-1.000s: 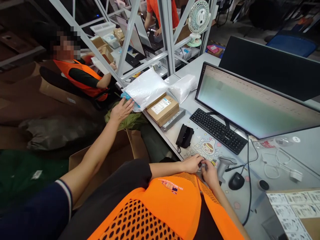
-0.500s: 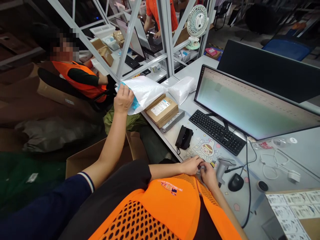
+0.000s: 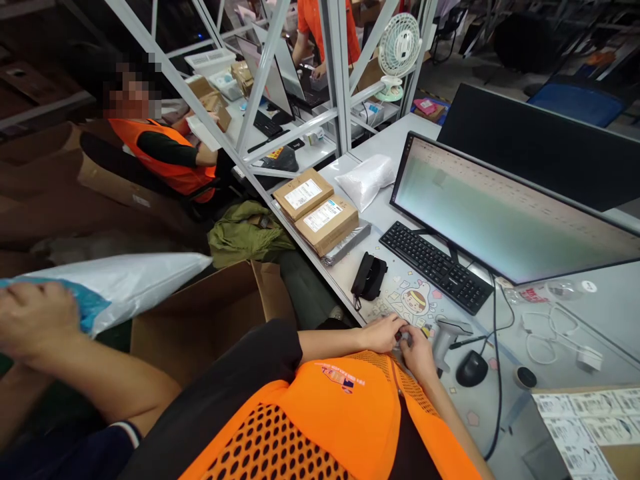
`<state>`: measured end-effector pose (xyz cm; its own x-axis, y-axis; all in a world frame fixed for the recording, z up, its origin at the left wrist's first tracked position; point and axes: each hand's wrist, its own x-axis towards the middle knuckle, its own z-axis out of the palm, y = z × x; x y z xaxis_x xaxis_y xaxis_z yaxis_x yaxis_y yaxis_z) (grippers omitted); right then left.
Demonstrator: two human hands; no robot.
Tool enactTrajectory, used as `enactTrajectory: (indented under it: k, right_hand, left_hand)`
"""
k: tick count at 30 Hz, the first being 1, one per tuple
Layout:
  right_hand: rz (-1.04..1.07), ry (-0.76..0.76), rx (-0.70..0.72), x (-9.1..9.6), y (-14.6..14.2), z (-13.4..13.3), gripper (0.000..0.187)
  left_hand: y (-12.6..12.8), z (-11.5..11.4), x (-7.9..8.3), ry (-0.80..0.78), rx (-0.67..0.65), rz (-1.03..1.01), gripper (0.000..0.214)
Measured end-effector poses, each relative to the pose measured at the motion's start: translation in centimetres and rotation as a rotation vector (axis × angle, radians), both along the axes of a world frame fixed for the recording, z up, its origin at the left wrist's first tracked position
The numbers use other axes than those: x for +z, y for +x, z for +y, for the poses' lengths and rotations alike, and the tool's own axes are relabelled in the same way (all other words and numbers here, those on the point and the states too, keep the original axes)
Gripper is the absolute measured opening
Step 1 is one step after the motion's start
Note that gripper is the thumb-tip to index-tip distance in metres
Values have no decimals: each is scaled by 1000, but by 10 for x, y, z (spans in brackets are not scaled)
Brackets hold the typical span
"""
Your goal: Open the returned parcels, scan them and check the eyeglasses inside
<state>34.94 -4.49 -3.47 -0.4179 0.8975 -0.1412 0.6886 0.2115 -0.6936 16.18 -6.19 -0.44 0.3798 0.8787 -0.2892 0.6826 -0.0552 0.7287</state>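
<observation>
Low at the desk's front edge, my left hand (image 3: 384,332) and my right hand (image 3: 418,349) meet, fingertips nearly touching. Their fingers are curled in a pinch around a small dark thing too small to name. A barcode scanner (image 3: 445,341) stands just right of my right hand. Beyond my hands, a black case (image 3: 369,275) lies open on the desk. At the left, a co-worker's hand (image 3: 40,320) in a navy-sleeved arm grips a white and blue plastic mailer bag (image 3: 135,283) over an open cardboard box (image 3: 200,320).
Two labelled cardboard parcels (image 3: 327,223) rest near the desk's left edge, with a grey parcel (image 3: 347,243) beneath one and a white bag (image 3: 367,180) behind. A keyboard (image 3: 435,267), monitor (image 3: 500,207), mouse (image 3: 471,368) and label sheets (image 3: 585,420) occupy the right. Another person (image 3: 170,150) sits far left.
The co-worker's hand has carried the white mailer bag off the parcels, leftward and down over the floor box, uncovering a second cardboard parcel. My hands stay in place.
</observation>
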Motion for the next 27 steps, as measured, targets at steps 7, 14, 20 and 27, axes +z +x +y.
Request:
enactTrajectory:
  k: [7,14,20,27]
  right_hand:
    - [-22,2,22,3,-1,1,29]
    - [-144,-52,56,11,-2,-1,33]
    - [-157,-61,46,14,-6,-4,26]
    - [-119,-55,50,15,-6,-5,23]
  left_hand:
    - [1,0,2,-8,-5,11,40]
    - [2,-2,2,0,-9,6,42]
    - [2,-2,6,-19,-9,5,40]
    - [1,-2,15,-28,-28,26,36]
